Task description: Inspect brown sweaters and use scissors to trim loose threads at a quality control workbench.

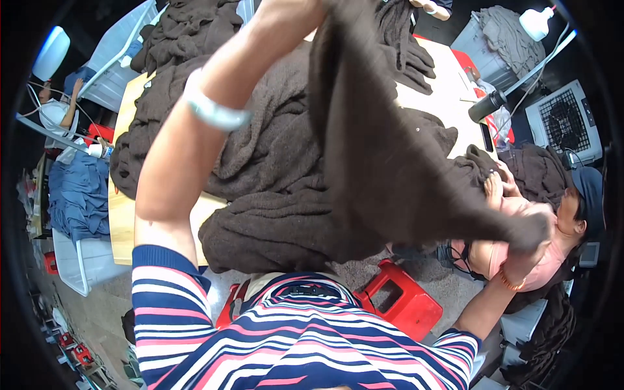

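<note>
Two hands hold one dark brown cloth (377, 162) stretched up over the wooden surface (442, 91). Head view: left hand runs out of frame at 12 o'clock, its grip unseen, cannot tell; pale wristband (214, 112) on that forearm. Right hand (528, 235) at 4 o'clock, clenched on the cloth's lower corner. Cloth hangs taut between them, above a heap of brown cloths (260, 162) on the surface. Red stool (403, 299) at 5 o'clock on the floor. Another person (559, 214) sits at 3 o'clock, just behind the right hand.
</note>
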